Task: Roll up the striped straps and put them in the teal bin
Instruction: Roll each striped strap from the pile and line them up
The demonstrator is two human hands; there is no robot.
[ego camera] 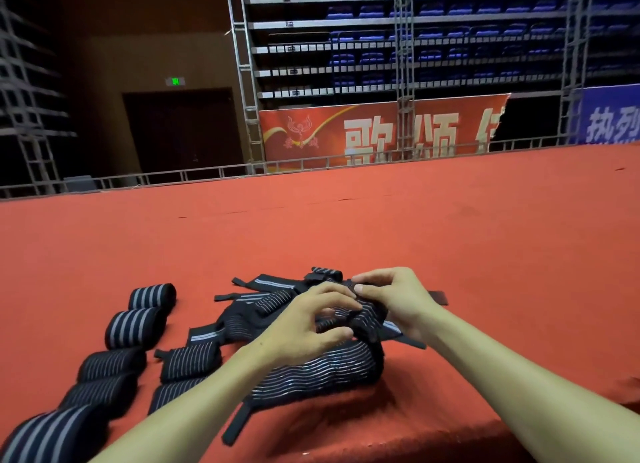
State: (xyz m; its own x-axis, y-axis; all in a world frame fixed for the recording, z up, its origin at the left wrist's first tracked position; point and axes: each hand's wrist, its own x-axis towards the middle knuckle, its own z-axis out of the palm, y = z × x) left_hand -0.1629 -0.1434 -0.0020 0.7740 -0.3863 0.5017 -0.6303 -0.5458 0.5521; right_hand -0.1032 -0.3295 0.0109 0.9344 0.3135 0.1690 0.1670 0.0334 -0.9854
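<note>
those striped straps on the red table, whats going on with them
A person is working a black striped strap with both hands over a loose pile of straps on the red-covered table. The left hand and right hand both pinch it, seemingly starting a roll. Five finished rolls sit in a line at the left. No teal bin is in view.

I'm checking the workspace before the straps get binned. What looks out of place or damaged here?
The teal bin is not in view. The red banner behind the carpeted table has a torn right edge. Rolled straps sit in a row, beside a tangled pile of loose straps.
</note>
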